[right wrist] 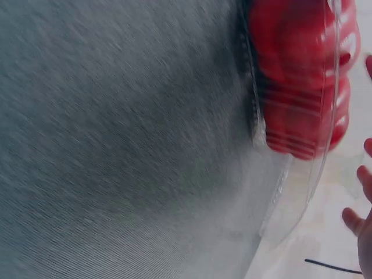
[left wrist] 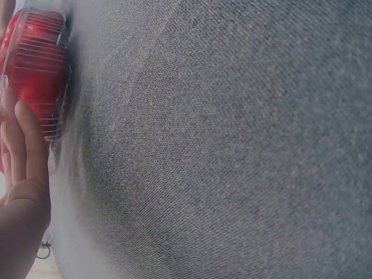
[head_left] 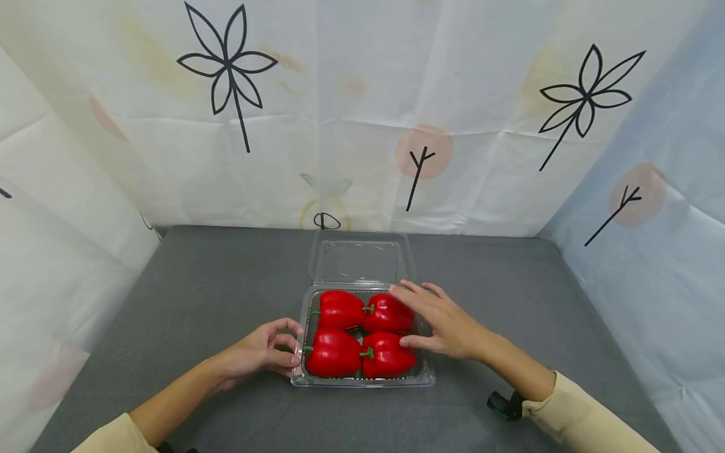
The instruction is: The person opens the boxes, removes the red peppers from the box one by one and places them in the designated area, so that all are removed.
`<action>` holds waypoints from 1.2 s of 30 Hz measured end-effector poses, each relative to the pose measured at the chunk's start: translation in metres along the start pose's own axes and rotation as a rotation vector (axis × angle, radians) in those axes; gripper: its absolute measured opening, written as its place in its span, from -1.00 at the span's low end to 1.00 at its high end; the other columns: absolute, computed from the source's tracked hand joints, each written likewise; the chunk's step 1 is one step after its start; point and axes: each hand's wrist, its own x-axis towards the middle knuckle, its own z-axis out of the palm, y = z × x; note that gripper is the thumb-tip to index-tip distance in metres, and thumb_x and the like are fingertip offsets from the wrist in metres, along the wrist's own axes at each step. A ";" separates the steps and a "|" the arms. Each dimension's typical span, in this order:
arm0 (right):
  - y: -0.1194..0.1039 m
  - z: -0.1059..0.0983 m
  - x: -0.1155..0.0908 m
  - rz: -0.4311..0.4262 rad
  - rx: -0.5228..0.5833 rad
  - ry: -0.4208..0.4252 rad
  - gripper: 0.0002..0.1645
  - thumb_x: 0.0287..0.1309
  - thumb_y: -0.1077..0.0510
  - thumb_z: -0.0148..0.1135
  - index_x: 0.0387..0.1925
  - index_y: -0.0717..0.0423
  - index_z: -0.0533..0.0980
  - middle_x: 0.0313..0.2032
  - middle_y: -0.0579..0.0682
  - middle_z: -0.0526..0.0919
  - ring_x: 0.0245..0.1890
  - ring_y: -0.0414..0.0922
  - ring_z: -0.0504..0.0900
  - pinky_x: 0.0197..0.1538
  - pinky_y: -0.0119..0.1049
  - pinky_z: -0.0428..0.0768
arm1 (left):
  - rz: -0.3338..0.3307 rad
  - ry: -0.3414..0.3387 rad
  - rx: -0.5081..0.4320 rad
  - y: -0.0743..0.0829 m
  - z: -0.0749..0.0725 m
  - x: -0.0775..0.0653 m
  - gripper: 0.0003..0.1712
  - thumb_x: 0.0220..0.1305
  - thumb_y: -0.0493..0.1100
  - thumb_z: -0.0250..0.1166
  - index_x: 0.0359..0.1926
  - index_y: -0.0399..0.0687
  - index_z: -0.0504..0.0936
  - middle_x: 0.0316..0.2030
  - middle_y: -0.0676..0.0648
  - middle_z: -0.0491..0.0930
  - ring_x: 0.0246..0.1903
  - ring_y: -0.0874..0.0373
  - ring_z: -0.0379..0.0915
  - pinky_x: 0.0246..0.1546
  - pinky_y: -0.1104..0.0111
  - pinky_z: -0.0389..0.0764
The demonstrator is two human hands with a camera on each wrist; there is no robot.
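Observation:
Several glossy red bell peppers [head_left: 334,353] with green stems lie on their sides in two rows in a clear plastic clamshell container [head_left: 364,381]. Its transparent lid [head_left: 362,257] is folded back, away from me. At the container's left edge is my left hand [head_left: 262,352], its gently bent fingers touching the rim and side wall; the left wrist view shows these fingers [left wrist: 32,145] fairly straight along that side. My right hand [head_left: 444,321] is spread over the right-hand peppers, holding nothing. In the right wrist view its fingertips [right wrist: 352,221] stand apart from the peppers [right wrist: 299,119].
The container sits on a grey cloth-covered table [head_left: 238,270], near its middle. White fabric [head_left: 351,126] with plant drawings hangs behind the table and along both sides. A black strap piece [head_left: 504,406] is at my right wrist.

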 end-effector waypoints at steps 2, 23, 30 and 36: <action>-0.004 0.001 -0.003 -0.019 0.020 -0.010 0.07 0.11 -0.27 0.38 0.52 -0.02 0.12 0.44 -0.01 0.30 0.46 0.04 0.19 0.37 0.26 0.14 | -0.004 0.000 0.005 0.000 0.000 0.000 -0.50 0.27 -0.33 0.32 0.12 -0.27 0.27 -0.32 -0.07 0.59 -0.34 0.07 0.65 -0.14 0.19 0.68; -0.026 0.007 -0.004 -0.120 0.067 -0.100 -0.01 -0.10 -0.10 0.59 0.38 0.03 0.39 0.33 0.04 0.46 0.37 0.03 0.33 0.26 0.18 0.37 | 0.011 -0.014 0.000 -0.002 -0.001 0.000 -0.52 0.27 -0.33 0.32 0.11 -0.27 0.28 -0.32 -0.07 0.59 -0.34 0.05 0.67 -0.15 0.19 0.68; -0.030 0.007 -0.002 -0.076 0.096 -0.100 -0.07 -0.13 -0.05 0.62 0.32 0.00 0.46 0.33 0.05 0.45 0.36 0.02 0.33 0.20 0.13 0.47 | 0.012 -0.010 0.005 -0.002 -0.002 0.001 -0.51 0.27 -0.33 0.32 0.11 -0.27 0.28 -0.31 -0.07 0.59 -0.35 0.06 0.66 -0.15 0.18 0.68; -0.032 0.006 0.000 -0.042 0.105 -0.114 -0.10 -0.14 -0.02 0.63 0.30 -0.02 0.48 0.31 0.00 0.48 0.36 0.01 0.34 0.18 0.19 0.47 | 0.012 -0.013 0.008 -0.002 -0.001 0.002 -0.52 0.26 -0.34 0.32 0.11 -0.27 0.28 -0.32 -0.07 0.59 -0.36 0.08 0.64 -0.16 0.18 0.69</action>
